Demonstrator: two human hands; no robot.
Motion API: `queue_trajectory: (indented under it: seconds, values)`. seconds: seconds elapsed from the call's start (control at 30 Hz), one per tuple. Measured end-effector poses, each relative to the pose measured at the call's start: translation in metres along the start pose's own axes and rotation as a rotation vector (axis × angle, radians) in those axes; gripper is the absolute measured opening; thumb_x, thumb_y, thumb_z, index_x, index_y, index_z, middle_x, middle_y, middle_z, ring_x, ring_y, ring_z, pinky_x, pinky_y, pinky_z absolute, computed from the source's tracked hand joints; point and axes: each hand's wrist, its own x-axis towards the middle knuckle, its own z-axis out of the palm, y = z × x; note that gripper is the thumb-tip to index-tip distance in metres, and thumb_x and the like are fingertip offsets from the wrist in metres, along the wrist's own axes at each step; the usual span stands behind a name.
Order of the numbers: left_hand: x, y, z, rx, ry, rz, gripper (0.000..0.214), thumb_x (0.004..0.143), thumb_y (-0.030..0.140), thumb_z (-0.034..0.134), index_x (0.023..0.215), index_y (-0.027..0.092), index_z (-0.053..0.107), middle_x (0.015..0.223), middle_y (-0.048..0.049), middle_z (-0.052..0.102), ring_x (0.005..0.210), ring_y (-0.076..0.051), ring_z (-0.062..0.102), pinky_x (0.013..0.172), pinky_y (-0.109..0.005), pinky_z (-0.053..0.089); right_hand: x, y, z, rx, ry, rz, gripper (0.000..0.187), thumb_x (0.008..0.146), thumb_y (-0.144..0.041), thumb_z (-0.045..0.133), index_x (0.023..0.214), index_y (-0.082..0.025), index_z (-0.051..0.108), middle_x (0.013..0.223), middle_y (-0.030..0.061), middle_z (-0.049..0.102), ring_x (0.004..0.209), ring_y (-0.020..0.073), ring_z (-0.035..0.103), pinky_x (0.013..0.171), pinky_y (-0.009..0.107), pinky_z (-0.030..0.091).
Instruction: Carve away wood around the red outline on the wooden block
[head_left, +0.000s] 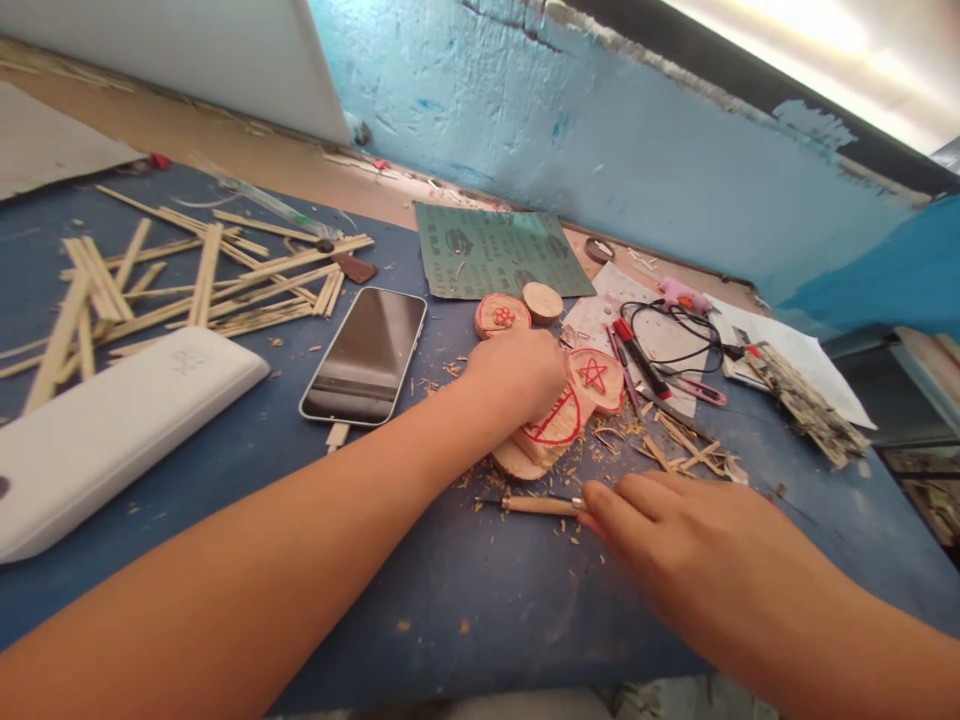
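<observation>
My left hand (521, 368) is closed at the edge of a wood slice (559, 420) with a red drawing on it, and its fingertips are hidden. Under that slice lies a plain wood slice (517, 460). Touching on the right is another slice with a red star (594, 374). Just behind my hand sits a slice with a red flower (501, 315), beside a small bare wood disc (543, 302). My right hand (667, 520) is closed around a carving tool (576, 503), its metal end pointing left. A second carving tool with a wooden handle (536, 506) lies against it.
Wood shavings (585, 465) surround the slices. To the left are a phone (367, 355), a white power bank (135, 420) and many wooden sticks (202, 275). Green sandpaper (502, 250) lies at the back. A red-black marker (641, 358), cable (701, 350) and pink glue gun (684, 296) are at right.
</observation>
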Motion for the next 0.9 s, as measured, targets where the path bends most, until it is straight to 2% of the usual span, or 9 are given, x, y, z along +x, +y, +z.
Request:
queue_trajectory:
  seconds: [0.1,0.17,0.23,0.33,0.4,0.5,0.6,0.73,0.9]
  values:
    - [0.005,-0.006,-0.003,-0.01,0.001,-0.046,0.035,0.106,0.026,0.046,0.115,0.011,0.076,0.115,-0.0211,0.077,0.108,-0.032,0.074,0.09,-0.044,0.06,-0.006,0.012,0.006,0.067,0.018,0.119,0.018,0.105,-0.024,0.054,0.096,-0.023,0.07,0.077,0.0008,0.071,0.061,0.0218,0.069,0.056,0.035,0.038]
    - [0.008,-0.011,-0.007,-0.014,0.019,-0.075,0.03,0.107,0.031,0.053,0.117,0.012,0.073,0.118,-0.0163,0.076,0.109,-0.029,0.073,0.094,-0.047,0.059,-0.006,0.021,0.007,0.134,0.045,0.185,0.026,0.108,-0.033,0.053,0.087,-0.023,0.064,0.074,0.0005,0.068,0.061,0.0202,0.066,0.057,0.033,0.037]
    - [0.01,-0.015,-0.012,-0.024,0.048,-0.089,0.027,0.105,0.034,0.059,0.116,0.013,0.072,0.12,-0.0131,0.075,0.111,-0.026,0.072,0.099,-0.048,0.057,0.001,0.032,0.005,0.261,0.094,0.262,0.035,0.105,-0.037,0.058,0.074,-0.023,0.053,0.063,-0.0032,0.056,0.053,0.0155,0.053,0.054,0.03,0.032]
    - [0.01,-0.02,-0.02,-0.053,0.089,-0.082,0.032,0.107,0.029,0.047,0.104,0.015,0.075,0.116,-0.0148,0.077,0.109,-0.025,0.072,0.099,-0.041,0.054,0.026,0.048,0.001,0.663,0.24,0.388,0.048,0.102,-0.041,0.064,0.065,-0.024,0.039,0.054,-0.0079,0.033,0.048,0.0108,0.03,0.048,0.028,0.022]
    - [0.008,-0.022,-0.023,-0.071,0.105,-0.081,0.041,0.107,0.027,0.037,0.099,0.016,0.076,0.112,-0.0171,0.078,0.104,-0.026,0.073,0.094,-0.039,0.055,0.049,0.054,0.003,0.945,0.325,0.416,0.045,0.104,-0.049,0.059,0.068,-0.023,0.048,0.055,-0.0081,0.032,0.047,0.0106,0.027,0.045,0.027,0.021]
    - [0.006,-0.021,-0.025,-0.089,0.11,-0.067,0.044,0.105,0.031,0.036,0.097,0.016,0.076,0.107,-0.0182,0.079,0.098,-0.028,0.074,0.088,-0.039,0.056,0.084,0.059,0.017,1.033,0.431,0.405,0.04,0.108,-0.055,0.045,0.084,-0.024,0.055,0.056,-0.0088,0.035,0.044,0.0117,0.029,0.045,0.027,0.026]
    - [0.006,-0.02,-0.022,-0.092,0.112,-0.031,0.039,0.103,0.031,0.041,0.095,0.014,0.075,0.107,-0.0193,0.077,0.099,-0.028,0.073,0.09,-0.038,0.056,0.103,0.061,0.037,1.041,0.504,0.389,0.029,0.107,-0.05,0.049,0.096,-0.025,0.058,0.06,-0.0087,0.037,0.048,0.0131,0.035,0.049,0.028,0.032]
    - [0.008,-0.022,-0.012,-0.083,0.111,-0.009,0.038,0.105,0.03,0.04,0.104,0.01,0.072,0.113,-0.0223,0.074,0.102,-0.03,0.073,0.09,-0.039,0.056,0.1,0.065,0.055,0.996,0.51,0.376,0.019,0.104,-0.039,0.056,0.111,-0.023,0.062,0.071,-0.0036,0.057,0.058,0.0158,0.049,0.055,0.029,0.039]
    - [0.008,-0.023,-0.004,-0.105,0.153,0.061,0.036,0.107,0.033,0.039,0.126,0.011,0.061,0.118,-0.0202,0.073,0.108,-0.03,0.07,0.095,-0.041,0.054,0.086,0.075,0.057,0.9,0.478,0.379,0.018,0.101,-0.029,0.059,0.116,-0.019,0.065,0.085,0.002,0.069,0.07,0.0181,0.06,0.066,0.031,0.045]
